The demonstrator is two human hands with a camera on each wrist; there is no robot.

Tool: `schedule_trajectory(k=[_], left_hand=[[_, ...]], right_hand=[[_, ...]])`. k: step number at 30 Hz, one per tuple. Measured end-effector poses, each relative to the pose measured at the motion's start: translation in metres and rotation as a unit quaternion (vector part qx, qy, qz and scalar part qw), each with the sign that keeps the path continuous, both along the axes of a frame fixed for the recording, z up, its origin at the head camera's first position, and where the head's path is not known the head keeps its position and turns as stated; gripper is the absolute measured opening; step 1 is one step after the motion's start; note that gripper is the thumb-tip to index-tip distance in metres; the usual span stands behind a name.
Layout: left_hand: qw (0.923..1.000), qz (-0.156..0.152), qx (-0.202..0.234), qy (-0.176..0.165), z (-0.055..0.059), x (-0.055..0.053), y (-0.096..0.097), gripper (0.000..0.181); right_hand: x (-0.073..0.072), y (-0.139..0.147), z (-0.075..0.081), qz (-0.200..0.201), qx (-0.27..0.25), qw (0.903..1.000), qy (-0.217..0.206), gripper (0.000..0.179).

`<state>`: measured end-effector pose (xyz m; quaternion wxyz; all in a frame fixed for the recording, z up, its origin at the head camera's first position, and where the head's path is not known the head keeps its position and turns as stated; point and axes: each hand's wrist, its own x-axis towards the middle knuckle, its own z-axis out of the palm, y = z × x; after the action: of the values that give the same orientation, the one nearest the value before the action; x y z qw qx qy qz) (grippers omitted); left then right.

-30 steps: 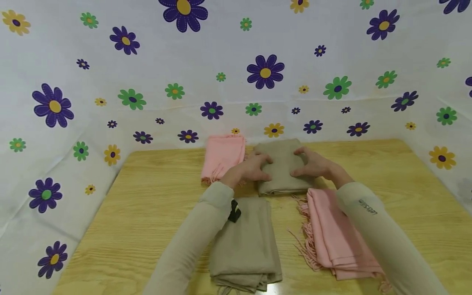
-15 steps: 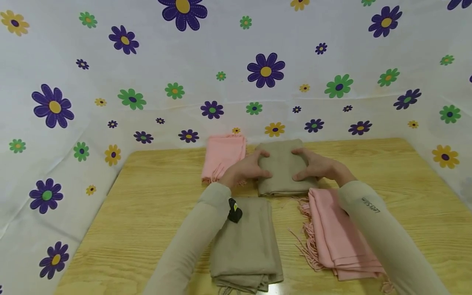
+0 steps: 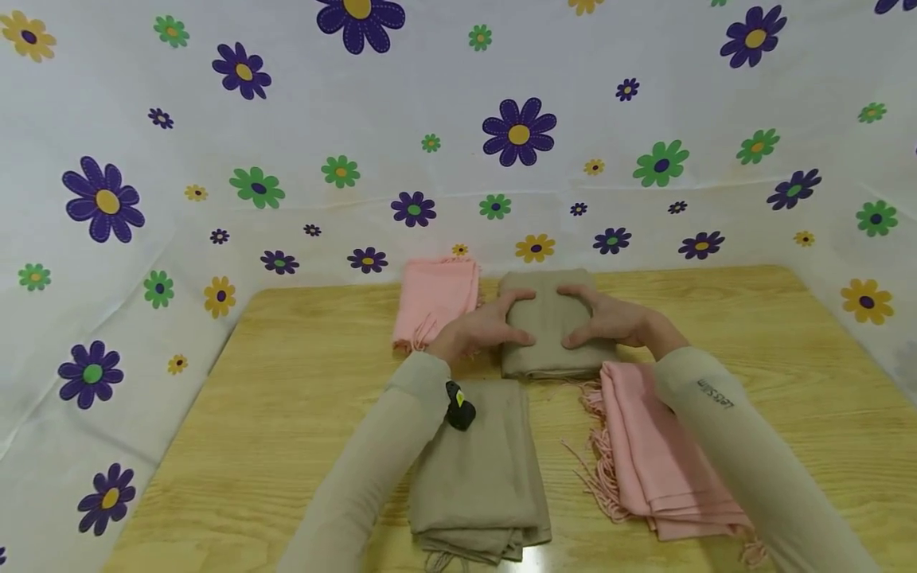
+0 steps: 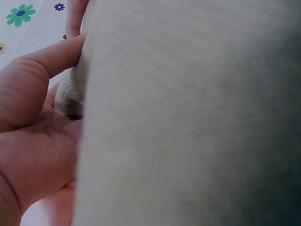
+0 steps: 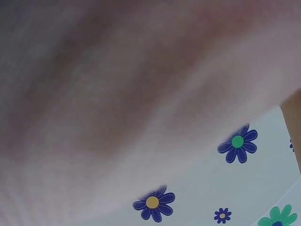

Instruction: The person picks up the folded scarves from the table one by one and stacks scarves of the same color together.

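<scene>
At the back of the table lies a folded beige scarf [image 3: 550, 322], with one hand at each side of it. My left hand [image 3: 481, 328] holds its left side, thumb and forefinger curved over the top. On the opposite side my right hand [image 3: 610, 320] grips in the same way; the other fingers of both hands are hidden in the head view. Up close in the left wrist view, the left thumb [image 4: 63, 57] touches the beige cloth [image 4: 188, 113], which fills most of that picture. A blurred shape covers most of the right wrist view.
Left of the held scarf lies a folded pink scarf [image 3: 435, 298]. Another folded beige scarf [image 3: 476, 469] is nearer, partly under the left sleeve. A second pink scarf [image 3: 662, 454] with fringe sits beneath the right forearm. Flowered cloth [image 3: 401, 95] stands behind the wooden table [image 3: 279, 398].
Both hands have stayed around the far beige scarf, shifting slightly on it; thumbs and forefingers moved out toward its edges, then back inward over the top. The other scarves have not moved.
</scene>
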<state>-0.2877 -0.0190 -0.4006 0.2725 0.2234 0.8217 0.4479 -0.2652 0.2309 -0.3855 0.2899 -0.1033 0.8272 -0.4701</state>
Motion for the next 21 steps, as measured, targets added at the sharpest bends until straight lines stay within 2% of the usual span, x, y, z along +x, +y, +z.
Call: schedule_trajectory(k=[10, 15, 21], left_hand=[[0.9999, -0.007, 0.012, -0.002, 0.001, 0.003, 0.0, 0.08], [0.9996, -0.001, 0.029, 0.001, 0.009, 0.005, 0.001, 0.079], [0.999, 0.005, 0.018, 0.04, 0.022, 0.004, -0.004, 0.078]], right_hand=[[-0.003, 0.003, -0.002, 0.006, -0.018, 0.9996, -0.019, 0.1], [-0.002, 0.004, 0.006, 0.006, -0.029, 0.9995, -0.008, 0.097], [-0.001, 0.002, 0.018, 0.007, -0.04, 0.9991, 0.014, 0.098]])
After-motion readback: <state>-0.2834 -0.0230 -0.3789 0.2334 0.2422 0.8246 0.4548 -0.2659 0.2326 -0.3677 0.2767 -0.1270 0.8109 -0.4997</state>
